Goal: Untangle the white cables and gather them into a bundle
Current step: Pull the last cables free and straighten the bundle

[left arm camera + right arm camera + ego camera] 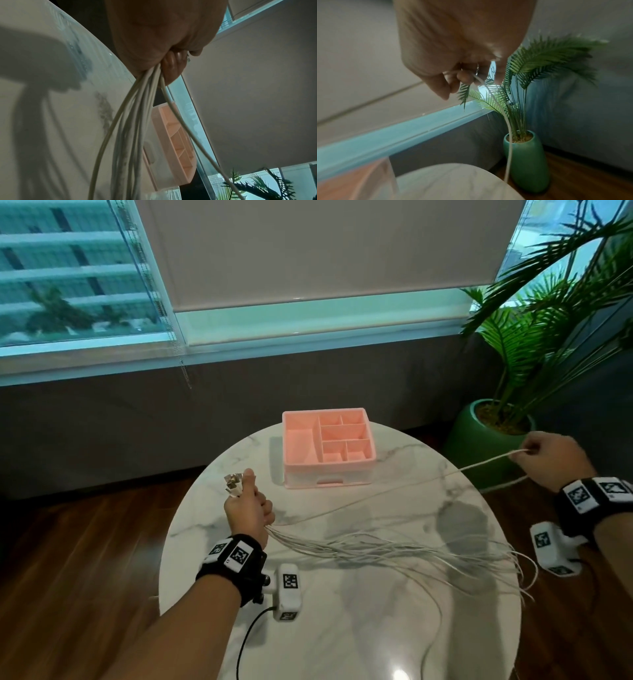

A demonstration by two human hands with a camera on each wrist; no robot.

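Several white cables (394,549) fan out across the round marble table (342,628) to its right edge. My left hand (248,508) grips them in a fist near their plug ends, and the metal connectors (233,482) stick out above my thumb. In the left wrist view the cables (137,121) hang down from the curled fingers (171,65). My right hand (548,455) is beyond the table's right edge and pinches one single cable (486,462), stretched taut from the left fist. In the right wrist view that cable (505,119) drops from the pinching fingers (465,77).
A pink compartment organiser box (327,448) stands at the far side of the table. A green pot with a palm plant (486,436) stands on the wooden floor just beyond my right hand. A window and blind run along the far wall.
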